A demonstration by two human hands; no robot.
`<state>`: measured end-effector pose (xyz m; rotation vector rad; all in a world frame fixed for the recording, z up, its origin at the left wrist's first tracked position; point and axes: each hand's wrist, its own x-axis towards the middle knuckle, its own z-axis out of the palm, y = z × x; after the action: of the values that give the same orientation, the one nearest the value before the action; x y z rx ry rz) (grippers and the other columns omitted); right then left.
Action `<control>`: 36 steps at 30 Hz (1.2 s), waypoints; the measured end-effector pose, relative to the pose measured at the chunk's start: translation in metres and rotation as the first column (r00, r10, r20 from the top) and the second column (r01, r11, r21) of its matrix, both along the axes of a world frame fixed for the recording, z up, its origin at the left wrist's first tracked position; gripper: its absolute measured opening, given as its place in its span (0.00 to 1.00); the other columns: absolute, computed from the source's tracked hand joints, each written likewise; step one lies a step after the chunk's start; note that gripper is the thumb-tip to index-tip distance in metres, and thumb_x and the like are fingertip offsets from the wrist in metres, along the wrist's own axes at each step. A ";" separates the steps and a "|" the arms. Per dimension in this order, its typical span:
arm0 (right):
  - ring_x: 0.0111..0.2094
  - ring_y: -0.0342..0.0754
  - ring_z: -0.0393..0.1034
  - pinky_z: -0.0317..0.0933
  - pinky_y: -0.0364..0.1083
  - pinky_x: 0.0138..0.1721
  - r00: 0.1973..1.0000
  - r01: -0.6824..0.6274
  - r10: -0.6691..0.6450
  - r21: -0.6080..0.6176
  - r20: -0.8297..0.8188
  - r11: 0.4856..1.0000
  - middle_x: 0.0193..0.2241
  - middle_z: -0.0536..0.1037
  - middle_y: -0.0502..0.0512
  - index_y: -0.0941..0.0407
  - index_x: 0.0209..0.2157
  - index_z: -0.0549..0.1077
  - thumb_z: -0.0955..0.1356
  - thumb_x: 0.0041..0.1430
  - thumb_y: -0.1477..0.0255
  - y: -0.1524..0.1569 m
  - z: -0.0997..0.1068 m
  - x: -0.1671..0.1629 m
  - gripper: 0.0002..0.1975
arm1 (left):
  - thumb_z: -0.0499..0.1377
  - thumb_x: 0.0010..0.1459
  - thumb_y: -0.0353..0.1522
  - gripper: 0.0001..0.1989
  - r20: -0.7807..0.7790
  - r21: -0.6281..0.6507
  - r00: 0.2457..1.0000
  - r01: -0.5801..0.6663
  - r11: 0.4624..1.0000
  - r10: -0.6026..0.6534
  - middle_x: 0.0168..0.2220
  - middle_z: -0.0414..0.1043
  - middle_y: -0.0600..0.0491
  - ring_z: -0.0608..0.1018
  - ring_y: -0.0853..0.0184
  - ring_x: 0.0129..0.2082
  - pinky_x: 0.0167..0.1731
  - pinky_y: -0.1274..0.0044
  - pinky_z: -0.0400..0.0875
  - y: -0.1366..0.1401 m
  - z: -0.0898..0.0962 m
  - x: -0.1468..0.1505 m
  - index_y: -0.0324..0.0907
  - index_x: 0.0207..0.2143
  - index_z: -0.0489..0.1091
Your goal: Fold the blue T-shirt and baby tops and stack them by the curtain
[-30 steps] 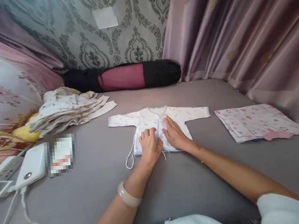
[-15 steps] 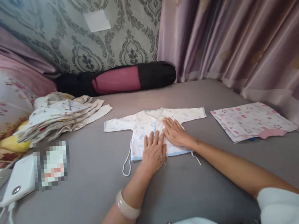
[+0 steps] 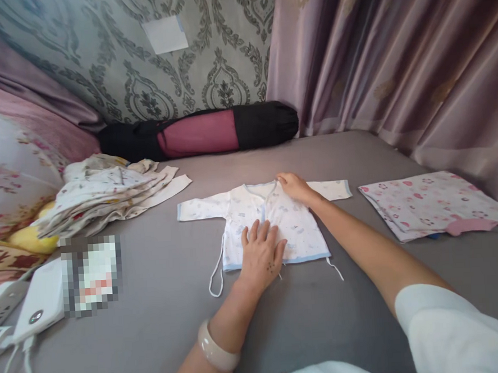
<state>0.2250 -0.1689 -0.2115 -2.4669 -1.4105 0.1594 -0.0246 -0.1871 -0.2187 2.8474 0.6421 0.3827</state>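
Note:
A small white baby shirt [image 3: 245,226] with light blue trim and a faint print lies flat on the grey bed sheet [image 3: 155,305], sleeves spread to both sides. White tie strings trail from its edges. My left hand [image 3: 261,253] rests on the lower front of the shirt, fingers apart and holding nothing. At the right shoulder, beside the neckline, my right hand [image 3: 293,186] has its fingers closed together on the fabric. Their tips are partly hidden by the hand itself.
Piled baby clothes [image 3: 109,189] lie at left, near a white power bank [image 3: 40,300] with cables and a power strip [image 3: 5,300]. A folded pink-patterned cloth [image 3: 427,201] lies at right. Along the wall rests a long black-and-maroon bag [image 3: 199,133]. Curtains [image 3: 363,61] hang behind.
My right hand has moved from the middle of the shirt up to its right shoulder, and its fingers have closed there. My left hand stays on the lower front.

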 end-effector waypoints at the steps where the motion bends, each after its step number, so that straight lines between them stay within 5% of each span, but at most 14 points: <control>1: 0.53 0.53 0.66 0.56 0.51 0.54 0.999 0.040 -0.041 0.005 0.012 0.999 0.52 0.74 0.59 0.54 0.51 0.73 0.54 0.67 0.71 0.002 0.002 0.004 0.21 | 0.45 0.67 0.41 0.21 0.021 0.014 1.000 -0.012 1.000 0.012 0.62 0.63 0.47 0.59 0.51 0.64 0.60 0.52 0.54 0.001 0.000 0.000 0.44 0.55 0.66; 8: 0.52 0.56 0.63 0.56 0.53 0.50 0.990 0.142 -0.142 -0.034 -0.006 0.989 0.49 0.74 0.60 0.54 0.43 0.75 0.62 0.63 0.69 0.016 -0.006 0.005 0.12 | 0.44 0.66 0.44 0.27 -0.047 0.064 0.999 -0.015 0.998 0.018 0.66 0.53 0.45 0.53 0.48 0.67 0.61 0.49 0.51 0.004 -0.013 -0.001 0.44 0.63 0.58; 18: 0.51 0.57 0.60 0.52 0.53 0.49 0.980 0.195 -0.193 -0.036 0.050 0.980 0.48 0.72 0.62 0.56 0.45 0.73 0.60 0.64 0.73 0.020 -0.008 0.001 0.13 | 0.44 0.66 0.44 0.28 -0.075 0.071 0.997 -0.012 0.997 0.018 0.67 0.51 0.44 0.52 0.47 0.67 0.60 0.47 0.49 0.002 -0.016 0.000 0.43 0.65 0.54; 22: 0.52 0.57 0.59 0.50 0.53 0.50 0.981 0.066 -0.062 -0.018 0.186 0.998 0.50 0.71 0.62 0.56 0.47 0.74 0.58 0.66 0.73 0.033 0.002 -0.023 0.16 | 0.45 0.65 0.46 0.28 -0.014 -0.002 0.998 -0.054 0.999 0.054 0.65 0.56 0.43 0.57 0.49 0.65 0.60 0.49 0.52 0.004 -0.006 0.000 0.42 0.62 0.59; 27: 0.52 0.55 0.59 0.51 0.51 0.49 0.983 -0.113 0.118 -0.041 0.142 0.993 0.51 0.71 0.60 0.51 0.53 0.71 0.58 0.67 0.70 0.063 0.002 -0.065 0.17 | 0.45 0.65 0.45 0.28 0.022 0.024 0.985 -0.173 0.985 0.172 0.66 0.54 0.40 0.54 0.50 0.66 0.62 0.52 0.50 0.010 -0.003 -0.002 0.39 0.61 0.60; 36: 0.49 0.54 0.63 0.52 0.50 0.49 0.979 -0.081 0.076 0.022 0.187 0.996 0.47 0.73 0.63 0.59 0.46 0.70 0.57 0.66 0.75 0.086 -0.010 -0.076 0.14 | 0.42 0.66 0.47 0.32 -0.097 0.057 0.972 -0.210 0.976 0.215 0.67 0.48 0.39 0.50 0.46 0.67 0.61 0.48 0.46 0.011 -0.020 -0.002 0.38 0.65 0.53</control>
<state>0.1488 -0.0831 -0.2219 -2.4569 -1.5744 -0.0773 -0.0266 -0.1760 -0.2382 2.8652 0.9759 0.2876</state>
